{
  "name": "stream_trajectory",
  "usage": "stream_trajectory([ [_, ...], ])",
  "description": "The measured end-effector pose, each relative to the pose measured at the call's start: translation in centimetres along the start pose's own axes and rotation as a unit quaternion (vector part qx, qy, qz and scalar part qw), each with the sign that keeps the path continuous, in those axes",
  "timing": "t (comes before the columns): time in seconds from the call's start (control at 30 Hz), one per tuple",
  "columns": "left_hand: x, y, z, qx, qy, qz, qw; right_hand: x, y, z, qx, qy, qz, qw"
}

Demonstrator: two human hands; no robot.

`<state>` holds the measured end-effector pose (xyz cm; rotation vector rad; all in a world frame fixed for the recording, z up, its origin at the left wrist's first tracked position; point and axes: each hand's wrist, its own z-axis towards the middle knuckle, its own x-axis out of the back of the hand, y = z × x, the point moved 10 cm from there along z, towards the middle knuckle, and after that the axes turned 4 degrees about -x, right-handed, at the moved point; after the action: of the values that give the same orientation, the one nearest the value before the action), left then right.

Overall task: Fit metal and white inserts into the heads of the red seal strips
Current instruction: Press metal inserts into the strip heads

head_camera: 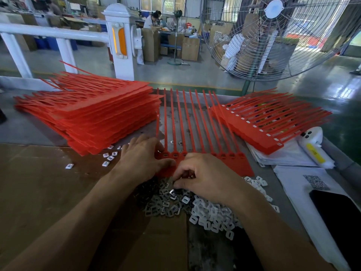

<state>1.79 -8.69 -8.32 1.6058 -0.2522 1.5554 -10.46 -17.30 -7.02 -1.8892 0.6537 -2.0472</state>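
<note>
A red seal strip sheet (197, 133) is lying flat at centre, tails pointing to 12 o'clock, heads in a row at its 6 o'clock end. The left hand (140, 159) is resting on the head row's left end, fingers spread and fairly straight, thumb pressing the red flag edge. The right hand (205, 177) is sitting just at 3 o'clock of it, fingers curled down, tips pinching among the metal inserts (166, 202) (which piece, cannot tell; the knuckles are hiding it). White inserts (213, 214) are piling at 4 o'clock of the metal heap, touching it. A tall stack of red sheets (93, 118) is crowding in at 10 o'clock, with a few loose assembled inserts (109, 157) at its foot. A stack of fitted sheets (273, 122) is lying at 2 o'clock, over white bags (283, 155). A phone (336, 218) is lying at 4 o'clock. A fan (283, 36) is standing at 1 o'clock behind the table.
</note>
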Motion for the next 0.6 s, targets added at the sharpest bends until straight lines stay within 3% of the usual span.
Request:
stream_trajectory([
  [0.37,-0.1,0.0,0.2,-0.012,0.004,0.003,1.000,-0.4,-1.7,-0.1,0.032,0.005,-0.090,0.995],
  [0.6,-0.2,-0.2,0.3,-0.011,0.007,0.006,1.000,-0.7,-2.1,-0.2,0.051,-0.004,-0.087,0.995],
])
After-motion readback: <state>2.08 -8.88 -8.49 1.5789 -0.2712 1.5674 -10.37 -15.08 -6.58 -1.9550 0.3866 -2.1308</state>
